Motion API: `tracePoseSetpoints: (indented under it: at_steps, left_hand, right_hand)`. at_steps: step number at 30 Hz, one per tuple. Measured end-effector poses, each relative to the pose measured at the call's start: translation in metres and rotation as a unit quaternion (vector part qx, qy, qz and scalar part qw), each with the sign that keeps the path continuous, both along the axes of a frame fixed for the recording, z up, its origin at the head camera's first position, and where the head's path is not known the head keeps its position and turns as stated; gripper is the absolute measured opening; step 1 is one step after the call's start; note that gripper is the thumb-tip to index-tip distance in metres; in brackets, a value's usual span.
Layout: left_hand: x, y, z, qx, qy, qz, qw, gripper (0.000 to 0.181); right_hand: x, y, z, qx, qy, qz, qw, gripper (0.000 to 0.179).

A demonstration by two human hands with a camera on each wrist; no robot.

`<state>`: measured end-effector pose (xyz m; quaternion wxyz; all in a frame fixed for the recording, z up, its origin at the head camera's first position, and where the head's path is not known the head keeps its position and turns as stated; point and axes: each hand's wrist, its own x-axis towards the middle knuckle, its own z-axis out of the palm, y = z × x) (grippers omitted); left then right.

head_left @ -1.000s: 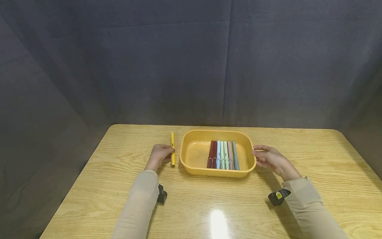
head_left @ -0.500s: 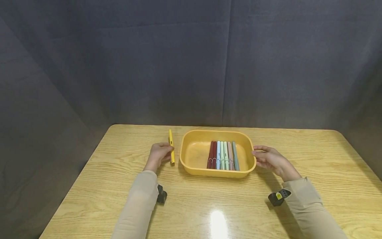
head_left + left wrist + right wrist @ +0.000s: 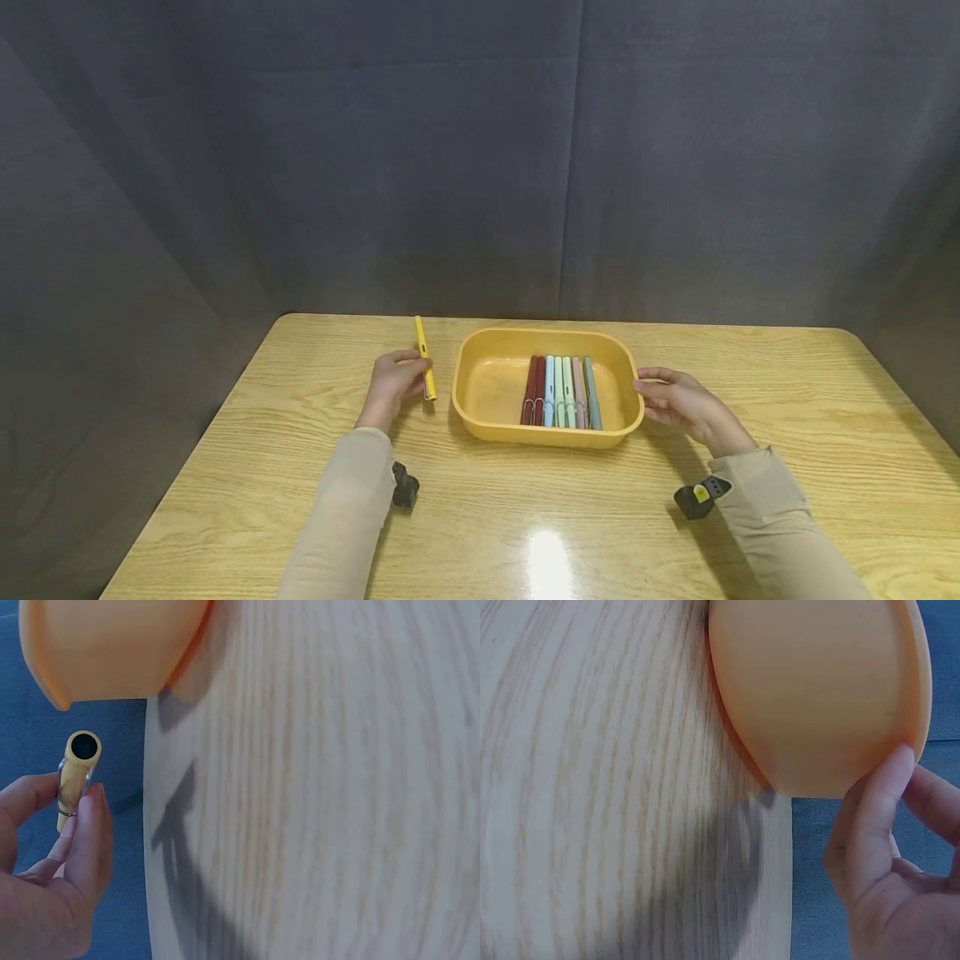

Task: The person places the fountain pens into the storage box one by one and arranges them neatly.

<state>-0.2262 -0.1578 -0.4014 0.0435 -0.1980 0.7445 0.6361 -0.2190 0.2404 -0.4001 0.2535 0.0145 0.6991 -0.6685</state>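
A slim yellow pen (image 3: pixel 423 354) with a metal clip is pinched between the thumb and fingers of my left hand (image 3: pixel 392 382), left of the tray. The left wrist view shows the pen's round end (image 3: pixel 84 745) with a dark centre, clear of the tabletop. At the right end of the yellow tray (image 3: pixel 480 432), my right hand (image 3: pixel 688 406) touches the rim with fairly straight fingers. The right wrist view shows a fingertip (image 3: pixel 902 759) against the rim. Several pens (image 3: pixel 558 392) lie side by side in the tray's right half: dark red, light blue, pale green, pinkish and grey-green.
The light wood table (image 3: pixel 465 517) has rounded far corners and a bright glare spot near the front. A dark grey curtain (image 3: pixel 420 167) hangs behind it and along both sides. Black wrist cameras (image 3: pixel 694 498) sit on both sleeves.
My left hand has raised the yellow pen and shifted it slightly left, away from the tray, with its far end tilting left. The right hand, tray and pens inside stay in place.
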Motion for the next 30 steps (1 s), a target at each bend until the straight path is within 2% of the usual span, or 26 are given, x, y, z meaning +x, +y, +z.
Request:
tracePoseSetpoints:
  at_steps: [8,19,26,30]
  left_hand:
    - [-0.001,0.000,0.007,0.015,0.024,0.026,0.9993,0.042]
    - [0.002,0.003,0.019,0.021,0.039,0.025,0.9987,0.041]
    - [0.000,0.008,0.025,0.036,0.046,0.038,0.9976,0.040]
    - [0.000,0.013,0.030,0.036,0.048,0.031,0.9977,0.041]
  right_hand:
    - [0.001,0.001,0.001,-0.008,-0.002,0.003,1.0000,0.031]
    - [0.000,0.001,0.001,-0.006,-0.003,0.004,1.0000,0.032]
    - [0.000,0.000,0.002,-0.006,-0.003,0.004,1.0000,0.031]
    - [0.000,-0.001,0.002,-0.007,0.000,0.007,0.9999,0.036]
